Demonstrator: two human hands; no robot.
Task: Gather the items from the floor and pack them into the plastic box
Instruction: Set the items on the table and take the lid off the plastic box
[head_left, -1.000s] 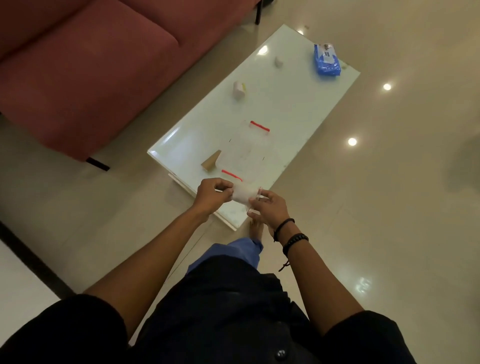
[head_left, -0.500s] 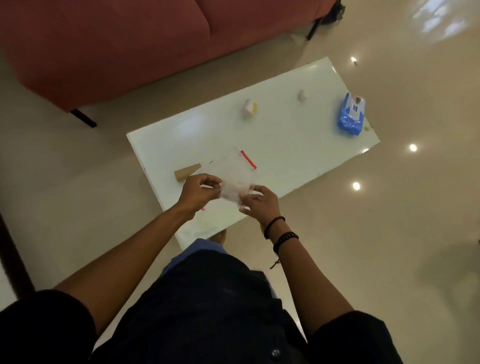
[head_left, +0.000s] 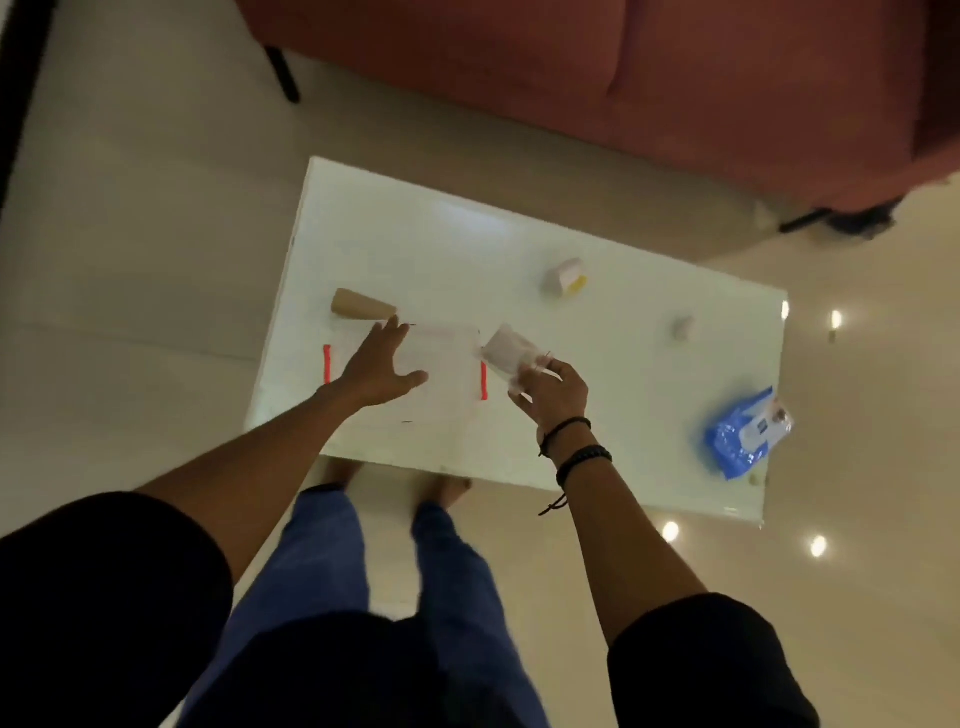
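Note:
A clear plastic box (head_left: 447, 384) with red clips at both ends sits on the white table (head_left: 467, 249). My left hand (head_left: 376, 361) hovers over the box with its fingers spread and nothing in it. Just right of the box's right red clip, my right hand (head_left: 550, 389) grips a small whitish packet (head_left: 504, 351). A brown cardboard cone (head_left: 361, 305) lies beside the box's far left corner. Whether the box has a lid on cannot be made out.
A white and yellow small box (head_left: 563, 278) and a small white lump (head_left: 683, 328) lie further right on the table. A blue wipes pack (head_left: 745, 434) rests near its right front corner. A red sofa (head_left: 675, 78) stands behind. My bare feet (head_left: 441, 488) touch the table's front edge.
Both hands held the packet together; now my left hand has let go and spread over the box, and my right hand alone holds the packet. The view has swung round the table.

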